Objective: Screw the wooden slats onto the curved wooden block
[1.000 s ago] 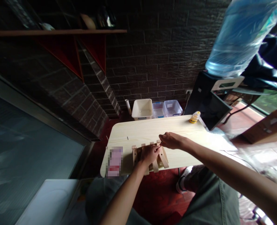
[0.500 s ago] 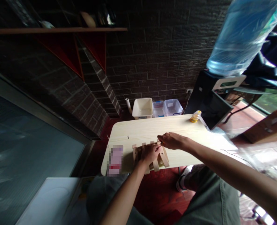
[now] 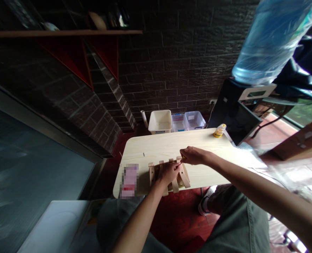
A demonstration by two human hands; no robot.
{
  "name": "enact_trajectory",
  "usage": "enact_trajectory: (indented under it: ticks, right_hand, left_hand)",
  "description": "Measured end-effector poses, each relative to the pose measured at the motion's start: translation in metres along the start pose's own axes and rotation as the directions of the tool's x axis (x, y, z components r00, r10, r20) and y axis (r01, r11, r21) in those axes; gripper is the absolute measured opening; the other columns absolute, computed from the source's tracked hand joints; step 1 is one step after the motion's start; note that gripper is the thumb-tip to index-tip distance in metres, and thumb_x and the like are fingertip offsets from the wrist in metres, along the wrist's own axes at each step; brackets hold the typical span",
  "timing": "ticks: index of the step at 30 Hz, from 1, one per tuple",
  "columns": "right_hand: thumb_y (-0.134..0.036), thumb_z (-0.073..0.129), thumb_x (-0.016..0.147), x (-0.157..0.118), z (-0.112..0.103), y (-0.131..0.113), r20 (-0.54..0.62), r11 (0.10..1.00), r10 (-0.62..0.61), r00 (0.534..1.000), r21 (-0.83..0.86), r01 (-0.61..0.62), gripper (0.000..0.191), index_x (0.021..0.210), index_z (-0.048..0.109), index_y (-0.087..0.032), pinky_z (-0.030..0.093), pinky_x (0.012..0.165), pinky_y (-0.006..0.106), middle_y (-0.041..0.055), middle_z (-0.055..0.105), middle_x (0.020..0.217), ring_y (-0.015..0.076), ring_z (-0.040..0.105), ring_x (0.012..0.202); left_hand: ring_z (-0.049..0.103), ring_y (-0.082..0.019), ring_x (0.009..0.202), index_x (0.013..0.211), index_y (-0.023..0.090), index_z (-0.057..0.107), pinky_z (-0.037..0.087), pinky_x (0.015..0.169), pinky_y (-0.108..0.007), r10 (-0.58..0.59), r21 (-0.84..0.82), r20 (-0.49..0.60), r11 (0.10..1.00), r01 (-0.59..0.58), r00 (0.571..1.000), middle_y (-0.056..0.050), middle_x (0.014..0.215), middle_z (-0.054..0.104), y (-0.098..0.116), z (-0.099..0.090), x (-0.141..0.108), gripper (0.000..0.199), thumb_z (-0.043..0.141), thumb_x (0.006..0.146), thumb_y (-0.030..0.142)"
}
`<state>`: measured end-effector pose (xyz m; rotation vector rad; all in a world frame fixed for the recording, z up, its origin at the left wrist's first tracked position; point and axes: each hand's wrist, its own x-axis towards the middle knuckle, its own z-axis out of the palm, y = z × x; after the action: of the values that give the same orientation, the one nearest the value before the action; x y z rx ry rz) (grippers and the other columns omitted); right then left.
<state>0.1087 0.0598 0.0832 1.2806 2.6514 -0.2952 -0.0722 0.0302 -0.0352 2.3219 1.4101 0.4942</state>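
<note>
A slatted wooden piece (image 3: 175, 185) lies at the table's near edge, its pale slats standing side by side, some with a dark hole. Across the slats rests my left hand (image 3: 169, 173), its thumb and fingertips pinched near the top of the rightmost slat; what is between them is too small to name. My right hand (image 3: 194, 155) is closed just above those fingertips, around a small tool with a yellowish part showing. Most of that tool is hidden inside the fist.
The pale wooden table (image 3: 156, 143) carries a small dark pin-like piece (image 3: 144, 154), a blurred pink item (image 3: 129, 181) and a yellow-based clear bottle (image 3: 219, 130). Beyond it stand a cream bin (image 3: 160, 121) and clear bins (image 3: 195, 120). A water dispenser (image 3: 233, 105) is at the right.
My right hand has turned slightly and lifted a little at the same spot. My left hand stays on the slats.
</note>
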Motion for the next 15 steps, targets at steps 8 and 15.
enact_trajectory:
  ticks: [8, 15]
  right_hand:
    - [-0.031, 0.054, 0.089, -0.014, -0.003, -0.003, -0.025, 0.998, -0.060, 0.998, -0.034, 0.059, 0.030, 0.113, 0.058, -0.014, 0.040, 0.059, 0.025, 0.0121, 0.070, 0.094, 0.0216, 0.067, 0.081]
    - [-0.029, 0.048, 0.093, -0.012, 0.002, -0.007, -0.015, 0.996, -0.050, 0.999, -0.069, 0.049, 0.028, 0.114, 0.055, -0.013, 0.039, 0.057, 0.026, 0.0134, 0.070, 0.093, 0.0225, 0.068, 0.080]
  left_hand:
    - [0.065, -0.017, 0.076, 0.098, 0.026, 0.073, 0.041, 0.069, -0.026, -0.006, 0.013, -0.001, 1.000, 0.006, 1.000, -0.004, 0.085, 0.073, 0.004, -0.002, -0.002, 0.029, 0.046, 0.095, 0.037]
    - [0.066, -0.018, 0.082, 0.098, 0.024, 0.073, 0.042, 0.073, -0.027, -0.028, -0.015, 0.028, 0.999, 0.029, 0.999, -0.004, 0.089, 0.074, 0.005, -0.005, -0.002, 0.029, 0.048, 0.094, 0.036]
